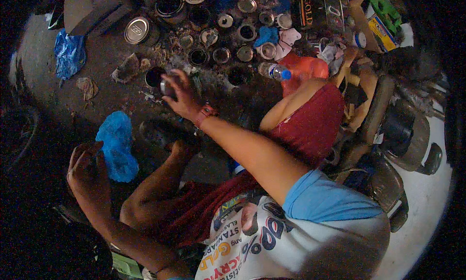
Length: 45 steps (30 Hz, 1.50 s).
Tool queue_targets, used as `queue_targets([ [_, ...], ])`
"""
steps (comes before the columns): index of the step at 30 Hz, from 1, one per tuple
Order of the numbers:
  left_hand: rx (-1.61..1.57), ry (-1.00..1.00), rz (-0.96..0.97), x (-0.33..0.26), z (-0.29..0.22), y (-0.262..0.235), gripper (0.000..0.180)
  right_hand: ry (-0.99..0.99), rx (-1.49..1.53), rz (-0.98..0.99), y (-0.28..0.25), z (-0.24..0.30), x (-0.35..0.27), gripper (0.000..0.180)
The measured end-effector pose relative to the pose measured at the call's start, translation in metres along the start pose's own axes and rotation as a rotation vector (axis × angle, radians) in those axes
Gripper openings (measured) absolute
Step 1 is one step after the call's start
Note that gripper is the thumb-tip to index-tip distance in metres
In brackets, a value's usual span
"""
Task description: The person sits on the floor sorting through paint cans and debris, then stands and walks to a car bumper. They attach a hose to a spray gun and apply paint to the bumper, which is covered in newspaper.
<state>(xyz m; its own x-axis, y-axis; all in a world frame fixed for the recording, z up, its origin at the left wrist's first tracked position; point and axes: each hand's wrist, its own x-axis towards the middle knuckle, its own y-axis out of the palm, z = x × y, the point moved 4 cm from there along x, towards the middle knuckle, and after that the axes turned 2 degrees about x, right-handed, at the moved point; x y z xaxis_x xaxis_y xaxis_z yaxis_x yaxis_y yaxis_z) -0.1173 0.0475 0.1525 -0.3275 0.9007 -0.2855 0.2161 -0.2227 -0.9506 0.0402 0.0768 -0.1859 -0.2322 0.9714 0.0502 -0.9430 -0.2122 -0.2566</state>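
The right hand (184, 98) has its thumb and fingers curved about a small round can (168, 87), clamped on it as far as I can see from here. The can is up by the fingertips, just beside an open dark tin (148, 78) that sits on the grimy floor (109, 98). A red band (204, 115) circles that wrist. The left hand (86, 168) is raised well apart from the right, fingers bent, its tips right at the edge of a blue plastic bag (117, 146); it's dim over there, and I cannot tell whether they pinch the bag or only come near it.

Beyond the hands there's a whole scatter of round tins, among them a bigger lidded can (137, 30). Over to the right a clear bottle (274, 71) with a blue cap lies on its side against an orange-red plastic sheet (313, 66). Off to the left I see crumpled blue plastic (69, 54) and a wad of brownish paper (87, 88). The person sits low, knees bent, in dark red shorts (310, 124).
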Motion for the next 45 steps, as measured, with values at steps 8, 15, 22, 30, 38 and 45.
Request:
queue_targets([
  [8, -0.007, 0.076, 0.001, 0.003, -0.003, 0.004, 0.023, 0.323, 0.045, -0.042, -0.033, -0.093, -0.103, 0.084],
  [15, -0.017, 0.046, -0.015, 0.002, -0.001, 0.004, 0.020, 0.240, -0.246, -0.172, -0.070, -0.073, -0.083, 0.087],
  [22, -0.029, 0.127, -0.043, -0.002, 0.003, -0.001, 0.019, 0.046, -0.308, -0.151, -0.075, -0.058, 0.031, 0.086],
  [30, -0.075, 0.217, -0.165, -0.006, 0.004, 0.000, 0.020, -0.101, -0.307, 0.033, -0.063, -0.039, 0.026, 0.076],
  [38, -0.137, 0.191, -0.176, -0.004, 0.000, 0.000, 0.019, -0.337, -0.453, -0.044, -0.073, 0.020, 0.033, 0.084],
  [45, -0.219, 0.238, -0.232, -0.010, 0.004, 0.001, 0.020, -0.355, -0.437, 0.053, -0.097, 0.058, 0.051, 0.080],
])
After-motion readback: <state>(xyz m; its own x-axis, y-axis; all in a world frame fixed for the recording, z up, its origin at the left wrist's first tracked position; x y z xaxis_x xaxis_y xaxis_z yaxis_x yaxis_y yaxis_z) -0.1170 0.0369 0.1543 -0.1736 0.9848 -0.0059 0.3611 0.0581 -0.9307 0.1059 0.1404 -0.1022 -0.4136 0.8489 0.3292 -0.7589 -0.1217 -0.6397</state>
